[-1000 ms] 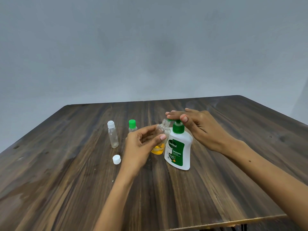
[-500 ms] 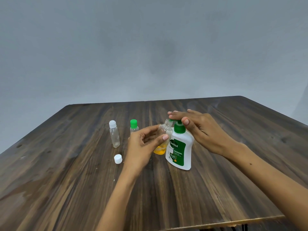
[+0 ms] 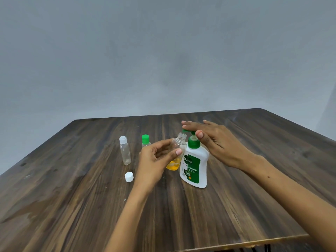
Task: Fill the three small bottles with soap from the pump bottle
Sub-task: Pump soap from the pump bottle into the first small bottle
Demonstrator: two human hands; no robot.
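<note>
Head view: a wooden table fills the lower half of the frame, with a grey wall above it.
Left hand: at centre frame, its fingers and thumb curled round an uncapped small bottle, which it holds tilted with the neck toward the pump spout.
Held bottle: clear, with yellow soap pooled at its bottom; its lower part is hidden behind the fingers.
Right hand: just right of centre, fingers straight and laid flat on top of the green pump head; it grips nothing.
Pump bottle: white with a green label, upright on the table, touching or just beside the held bottle.
White-capped bottle: clear, upright, left of centre, well apart from the hands.
Green-capped bottle: upright, between the white-capped bottle and the left hand, partly hidden by the hand.
Loose white cap: on the table, below the white-capped bottle, near the left wrist.
</note>
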